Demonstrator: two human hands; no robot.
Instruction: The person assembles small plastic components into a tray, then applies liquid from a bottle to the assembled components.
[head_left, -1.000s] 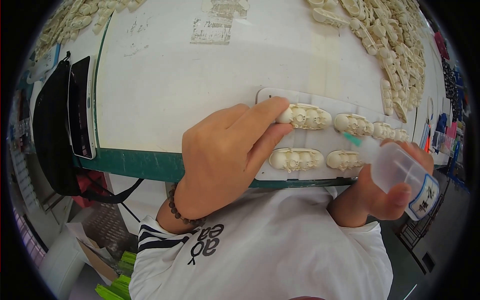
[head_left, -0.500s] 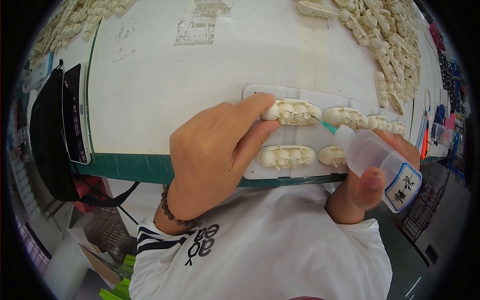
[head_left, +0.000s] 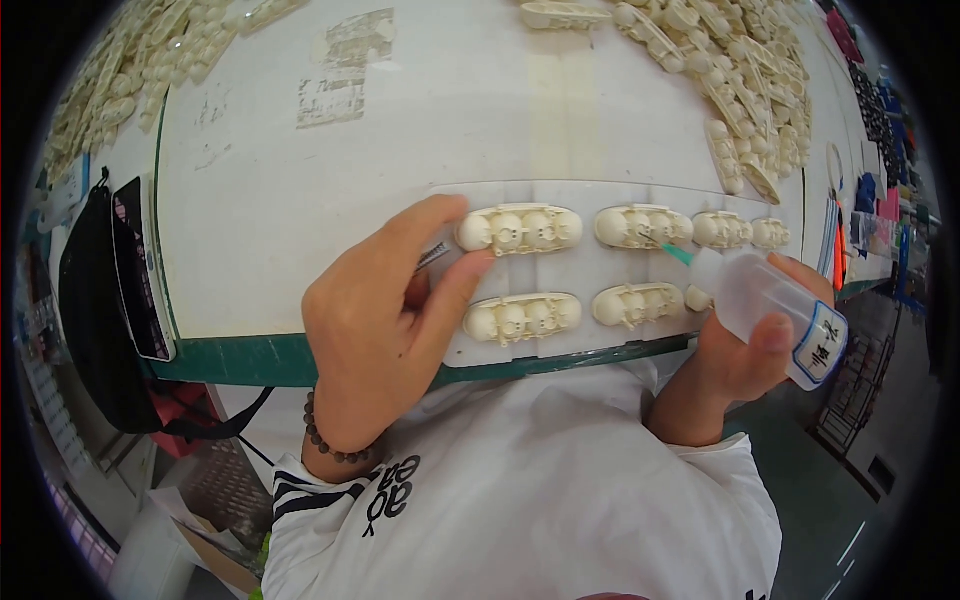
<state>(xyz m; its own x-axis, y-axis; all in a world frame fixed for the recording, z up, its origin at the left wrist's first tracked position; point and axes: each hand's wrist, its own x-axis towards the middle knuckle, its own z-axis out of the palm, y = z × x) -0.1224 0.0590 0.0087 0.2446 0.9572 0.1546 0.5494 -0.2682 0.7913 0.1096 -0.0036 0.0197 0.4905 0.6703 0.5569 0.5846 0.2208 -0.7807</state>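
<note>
The person's white shirt is nearest, below the green edge of the tabletop. A dark beaded bracelet circles the left wrist. The right hand is wrapped around a translucent squeeze bottle, tilted with its green nozzle pointing left and far.

The pale board lies along the near edge. Its near row shows 3 cream moulded parts, the leftmost part whole and the 3rd partly hidden behind the bottle. The left hand is curled at the board's left end, a slim metal tool showing between thumb and index finger. Their tips are at the left end of the far row's 1st part; I cannot tell whether they grip it.

The far row has 4 parts, and the nozzle's thin needle reaches over the 2nd part; contact is unclear. Farther away, similar parts form a right heap and a left heap.
</note>
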